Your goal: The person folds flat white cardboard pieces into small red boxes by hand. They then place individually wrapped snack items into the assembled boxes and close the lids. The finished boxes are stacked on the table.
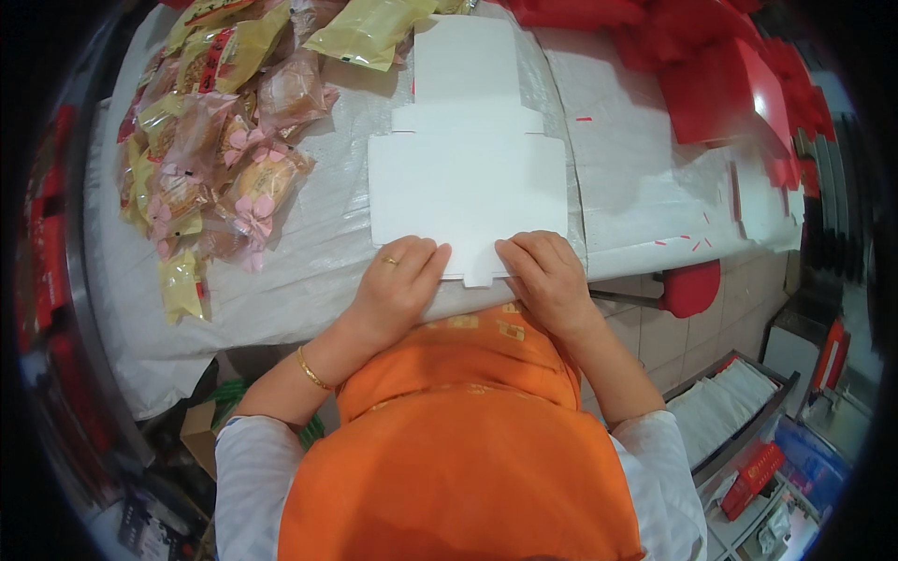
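A white cardboard box blank lies flat on the covered table in front of me, plain side up. Its narrower flap points away, and a small tab sticks out at the near edge. My left hand is closed on the near left part of that edge, thumb on top and fingers curled. On the other side of the tab, my right hand grips the edge in the same way. The fingertips under the card are hidden.
Wrapped pastries in clear and yellow packets are heaped at the left. Red boxes stack up at the far right, with small red paper scraps nearby. A red stool stands beyond the table's edge; an open drawer sits lower right.
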Demonstrator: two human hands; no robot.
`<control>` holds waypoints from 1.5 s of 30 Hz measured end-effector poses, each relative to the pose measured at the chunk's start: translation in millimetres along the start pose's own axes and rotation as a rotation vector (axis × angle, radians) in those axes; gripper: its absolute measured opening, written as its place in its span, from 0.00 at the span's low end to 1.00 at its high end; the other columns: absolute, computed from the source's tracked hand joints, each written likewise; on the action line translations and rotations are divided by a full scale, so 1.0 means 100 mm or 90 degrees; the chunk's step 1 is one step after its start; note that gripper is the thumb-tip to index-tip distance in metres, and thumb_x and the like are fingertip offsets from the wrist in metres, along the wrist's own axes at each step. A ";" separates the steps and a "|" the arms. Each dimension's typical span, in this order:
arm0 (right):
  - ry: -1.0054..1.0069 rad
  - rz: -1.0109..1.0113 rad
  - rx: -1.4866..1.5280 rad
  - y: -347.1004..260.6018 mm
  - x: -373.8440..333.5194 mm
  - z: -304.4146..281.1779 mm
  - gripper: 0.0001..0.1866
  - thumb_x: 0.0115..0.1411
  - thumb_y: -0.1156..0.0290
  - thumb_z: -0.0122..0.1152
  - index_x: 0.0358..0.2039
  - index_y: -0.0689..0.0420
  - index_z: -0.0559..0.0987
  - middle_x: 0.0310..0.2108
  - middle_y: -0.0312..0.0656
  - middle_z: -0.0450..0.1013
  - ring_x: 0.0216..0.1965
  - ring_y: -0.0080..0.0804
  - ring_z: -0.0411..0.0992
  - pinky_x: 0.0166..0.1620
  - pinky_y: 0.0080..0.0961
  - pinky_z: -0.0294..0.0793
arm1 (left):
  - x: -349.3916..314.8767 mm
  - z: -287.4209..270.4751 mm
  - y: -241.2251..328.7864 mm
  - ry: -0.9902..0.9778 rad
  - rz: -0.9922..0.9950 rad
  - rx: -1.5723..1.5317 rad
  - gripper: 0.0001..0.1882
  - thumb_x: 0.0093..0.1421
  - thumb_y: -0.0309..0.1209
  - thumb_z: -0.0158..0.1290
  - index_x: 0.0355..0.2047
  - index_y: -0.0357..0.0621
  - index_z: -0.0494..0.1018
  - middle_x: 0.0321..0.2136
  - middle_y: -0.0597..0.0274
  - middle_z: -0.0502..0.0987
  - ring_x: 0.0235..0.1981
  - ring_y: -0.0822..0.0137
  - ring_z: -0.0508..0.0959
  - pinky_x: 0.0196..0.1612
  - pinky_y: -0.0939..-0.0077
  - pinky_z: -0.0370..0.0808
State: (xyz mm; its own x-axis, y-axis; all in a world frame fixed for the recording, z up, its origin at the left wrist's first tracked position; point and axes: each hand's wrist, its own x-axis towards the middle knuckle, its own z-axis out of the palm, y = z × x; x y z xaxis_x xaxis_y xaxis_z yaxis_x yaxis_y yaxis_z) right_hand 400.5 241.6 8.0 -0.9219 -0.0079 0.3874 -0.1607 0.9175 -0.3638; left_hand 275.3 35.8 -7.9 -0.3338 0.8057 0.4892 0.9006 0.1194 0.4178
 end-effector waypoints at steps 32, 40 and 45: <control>-0.096 0.049 0.057 0.11 -0.03 -0.08 0.22 0.42 0.77 0.62 0.42 0.61 0.81 0.42 0.40 0.73 0.39 0.37 0.72 0.40 0.30 0.74 | 0.06 -0.06 -0.07 -0.115 -0.085 -0.104 0.25 0.40 0.18 0.57 0.44 0.31 0.76 0.41 0.54 0.73 0.38 0.57 0.74 0.40 0.67 0.73; -0.142 0.086 0.119 0.14 0.19 -0.14 0.15 0.44 0.76 0.61 0.36 0.61 0.79 0.38 0.42 0.73 0.37 0.40 0.73 0.37 0.31 0.73 | 0.29 -0.12 0.01 -0.140 -0.354 -0.227 0.14 0.46 0.17 0.58 0.36 0.33 0.77 0.32 0.55 0.76 0.31 0.60 0.76 0.31 0.71 0.74; -0.267 0.173 0.148 0.16 0.52 -0.26 0.06 0.48 0.74 0.63 0.28 0.58 0.76 0.31 0.42 0.72 0.34 0.42 0.72 0.35 0.34 0.73 | 0.49 -0.18 -0.10 -0.173 -0.226 -0.147 0.08 0.49 0.18 0.59 0.31 0.37 0.76 0.30 0.57 0.76 0.31 0.57 0.76 0.32 0.68 0.74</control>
State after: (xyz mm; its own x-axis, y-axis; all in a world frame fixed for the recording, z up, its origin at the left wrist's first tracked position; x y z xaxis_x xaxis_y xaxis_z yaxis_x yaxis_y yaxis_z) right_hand 359.2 266.5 44.1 -0.9948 0.0156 -0.1007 0.0731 0.7972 -0.5993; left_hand 244.3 63.6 26.0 -0.4962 0.8643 0.0821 0.6492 0.3066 0.6961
